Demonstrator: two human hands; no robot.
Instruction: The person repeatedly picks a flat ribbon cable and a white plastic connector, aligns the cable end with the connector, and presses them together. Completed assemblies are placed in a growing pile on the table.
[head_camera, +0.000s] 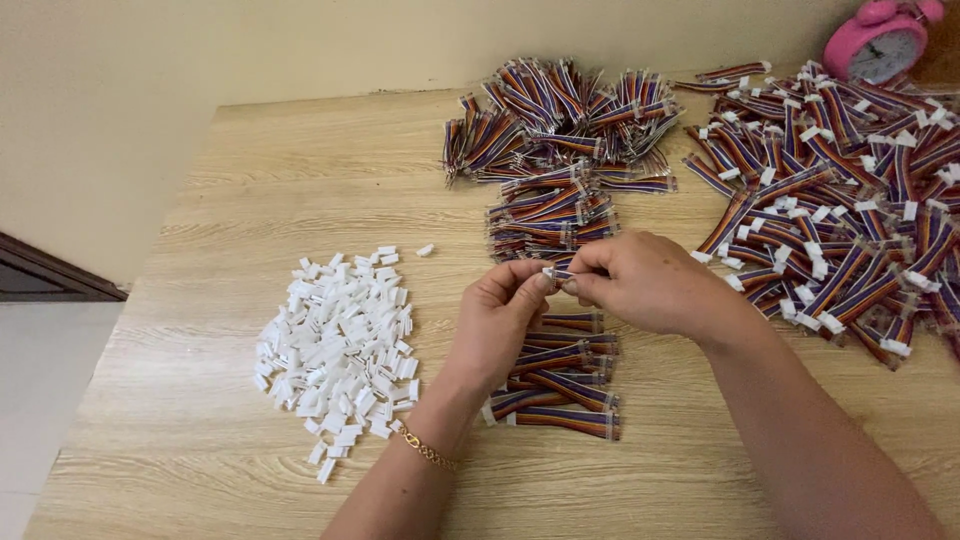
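My left hand (500, 315) and my right hand (640, 280) meet above the middle of the wooden table (250, 180). Between their fingertips they pinch a small white plastic connector (549, 272) and the end of a short multicoloured ribbon cable (562, 273). Most of that cable is hidden by my fingers. Just under my hands lies a small stack of the same ribbon cables (560, 385). A heap of loose white connectors (340, 345) sits to the left of my left hand. A gold chain bracelet (430, 452) is on my left wrist.
Bundles of ribbon cables (555, 120) lie at the back centre, with another stack (550, 215) in front of them. A big pile of cables with white connectors fitted (850, 210) fills the right side. A pink alarm clock (885, 40) stands at the back right corner. The table's left edge drops to the floor.
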